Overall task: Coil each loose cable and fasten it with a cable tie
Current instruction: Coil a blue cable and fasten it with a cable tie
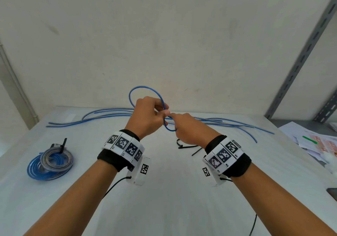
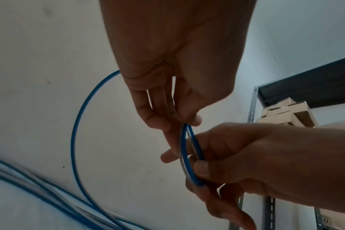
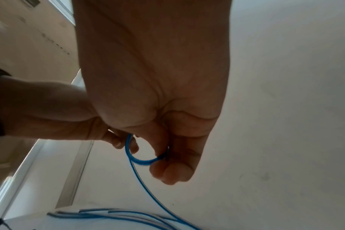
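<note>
Both hands are raised above the white table (image 1: 164, 190), working one blue cable (image 1: 140, 88) into loops. My left hand (image 1: 148, 116) pinches the cable (image 2: 184, 144) between thumb and fingertips where a large loop rises behind it. My right hand (image 1: 186, 128) grips a small loop (image 1: 168, 127) of the same cable (image 3: 140, 160) with curled fingers, touching the left fingertips. Several loose blue cables (image 1: 109, 116) lie along the table's far edge. Black cable ties (image 1: 187, 147) lie just under the right wrist.
A coiled blue and grey cable bundle (image 1: 51, 162) with a black tie sits at the left of the table. Papers (image 1: 317, 142) lie at the right edge beside a grey metal shelf upright (image 1: 300, 56). A wall stands close behind the table.
</note>
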